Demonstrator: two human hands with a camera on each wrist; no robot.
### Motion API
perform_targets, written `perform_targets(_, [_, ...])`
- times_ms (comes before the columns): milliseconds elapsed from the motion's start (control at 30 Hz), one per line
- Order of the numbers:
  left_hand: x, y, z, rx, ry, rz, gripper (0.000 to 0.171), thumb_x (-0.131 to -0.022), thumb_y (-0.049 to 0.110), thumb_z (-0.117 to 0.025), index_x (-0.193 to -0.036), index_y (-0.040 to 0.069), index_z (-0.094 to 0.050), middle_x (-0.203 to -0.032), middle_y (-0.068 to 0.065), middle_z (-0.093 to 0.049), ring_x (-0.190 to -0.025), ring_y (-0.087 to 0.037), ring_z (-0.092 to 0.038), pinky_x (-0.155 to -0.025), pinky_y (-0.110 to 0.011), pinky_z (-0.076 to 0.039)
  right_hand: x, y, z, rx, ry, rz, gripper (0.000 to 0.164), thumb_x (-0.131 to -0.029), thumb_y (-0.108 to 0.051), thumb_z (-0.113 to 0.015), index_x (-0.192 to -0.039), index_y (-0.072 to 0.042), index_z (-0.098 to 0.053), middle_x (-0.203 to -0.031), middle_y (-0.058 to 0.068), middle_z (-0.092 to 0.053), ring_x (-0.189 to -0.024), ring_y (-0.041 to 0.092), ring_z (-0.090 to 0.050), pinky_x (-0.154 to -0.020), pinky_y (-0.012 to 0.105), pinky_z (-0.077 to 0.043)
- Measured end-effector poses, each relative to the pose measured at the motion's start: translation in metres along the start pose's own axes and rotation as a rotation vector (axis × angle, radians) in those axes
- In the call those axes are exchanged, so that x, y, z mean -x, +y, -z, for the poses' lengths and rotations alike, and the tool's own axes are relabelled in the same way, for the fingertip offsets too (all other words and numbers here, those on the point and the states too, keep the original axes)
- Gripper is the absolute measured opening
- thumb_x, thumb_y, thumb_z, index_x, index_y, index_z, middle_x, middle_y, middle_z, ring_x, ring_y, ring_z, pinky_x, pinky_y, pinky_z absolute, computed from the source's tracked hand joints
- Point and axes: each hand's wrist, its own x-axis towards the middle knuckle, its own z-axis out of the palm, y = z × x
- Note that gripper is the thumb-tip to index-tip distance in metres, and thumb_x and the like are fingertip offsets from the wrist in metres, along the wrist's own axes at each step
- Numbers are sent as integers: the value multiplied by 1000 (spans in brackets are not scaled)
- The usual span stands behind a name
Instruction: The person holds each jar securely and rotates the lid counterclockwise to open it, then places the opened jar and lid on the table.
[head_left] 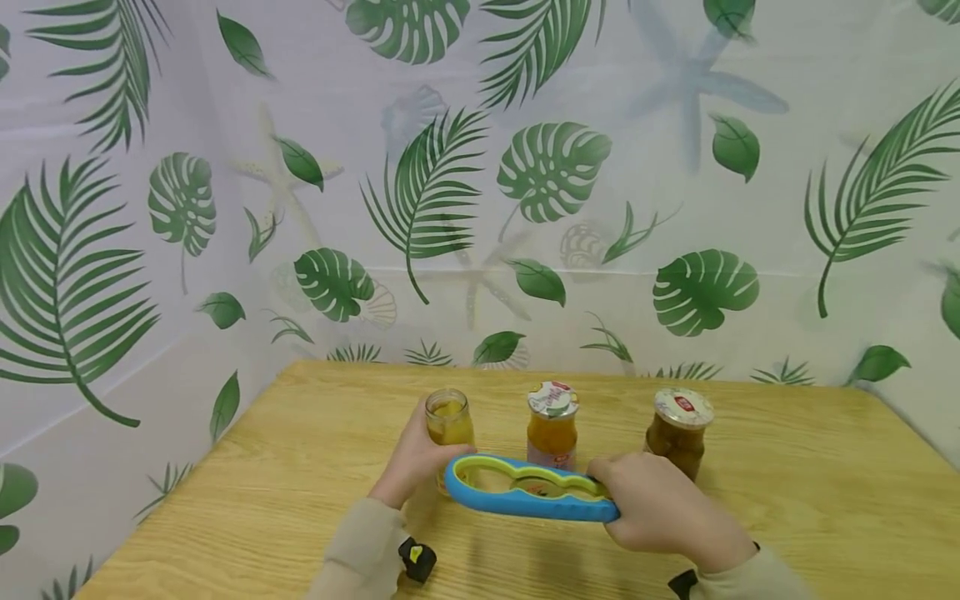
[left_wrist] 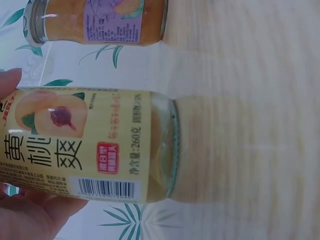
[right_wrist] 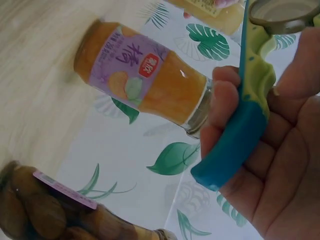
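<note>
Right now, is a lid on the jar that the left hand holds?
No, the head view shows the jar in the left hand uncovered at its top.

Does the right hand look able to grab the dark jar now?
Probably not: the right hand grips the blue opener, though the dark jar stands just beyond that hand, seemingly unblocked.

Orange jar [head_left: 552,433]: capped, wrapped in a purple label [right_wrist: 126,70]
Brown jar [head_left: 677,440]: capped, set right of the orange jar
Table [head_left: 795,475]: finished in wood grain
Backdrop [head_left: 465,200]: printed with green leaves, starfish and shells
</note>
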Motion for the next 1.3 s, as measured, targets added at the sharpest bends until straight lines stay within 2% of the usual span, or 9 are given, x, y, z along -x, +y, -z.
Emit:
perform_targets(200, [-12,0,-1,22,-7,39,71,-70,9,-75,-127,6,-32,-114,-13,-48,-100,-27,-48,-85,-43,-39,-3,-1,-5,-25,3,-39,18,-63,-3,-60,-73,-15,-52,-57,-9,-39,-50,7,-33,-46,24,-31])
perform_targets(367, [-18,-3,-2,-20,40,11,67,-71,6,-72,-127,4,-35,-114,-16,-48,-101,-31,-48,-85,-47,-38,-5,-5,-7,-40,22,-102,16,-66,-7,-62,-77,-14,-53,-59,-8,-42,-51,9,-36,-47,27,-34])
perform_targets(533, [-18,-5,0,-37,61,19,65,-71,2,-69,-126,3,-37,-120,-19,-46,-109,-36,-43,-87,-50,-37,-7,-9,-10,-94,34,-98,20,-65,-6,-62,-84,-11,-57,-63,-8,-46,-53,8,-39,-47,26,-36])
perform_targets(767, [-7,-2,6,19,49,108,93,-66,23,-79,-137,11,-21,-125,-20,-39,-111,-36,-39,-87,-53,-35,-11,-10,-18,-341,-81,-21,22,-64,-1,-58,-84,-10,-61,-63,-10,-50,-54,4,-40,-49,22,-36])
perform_targets(867, [6,-5,19,27,41,123,88,-69,23,-77,-137,8,-23,-128,-21,-37,-115,-38,-37,-88,-53,-35,-16,-17,-25,-462,-153,2,21,-64,0,-56,-83,-7,-63,-59,-10,-47,-51,3,-38,-46,19,-32])
perform_targets(967, [20,-7,40,25,43,128,68,-76,18,-71,-131,4,-33,-125,-21,-40,-113,-36,-40,-87,-50,-38,-23,-27,-34,-550,-204,4,13,-66,-1,-54,-75,-8,-61,-53,-10,-46,-45,3,-37,-43,17,-30])
perform_targets(1100, [32,1,72,2,57,110,40,-84,11,-60,-120,1,-44,-116,-17,-48,-105,-31,-48,-86,-44,-40,-42,-46,-44,-673,-246,-30,11,-71,0,-50,-71,-3,-61,-52,-3,-54,-42,7,-46,-40,19,-34])
perform_targets(1200, [38,10,89,-24,62,97,33,-87,11,-57,-117,1,-47,-111,-15,-52,-100,-28,-51,-84,-41,-41,-55,-59,-51,-745,-275,-69,16,-73,2,-46,-78,3,-61,-54,3,-56,-43,11,-50,-39,21,-37])
perform_targets(1300, [42,15,96,-48,52,85,32,-87,13,-57,-116,2,-47,-110,-15,-52,-99,-26,-52,-84,-41,-41,-62,-67,-60,-808,-317,-114,25,-71,2,-45,-88,8,-62,-57,5,-57,-46,12,-52,-41,23,-39])
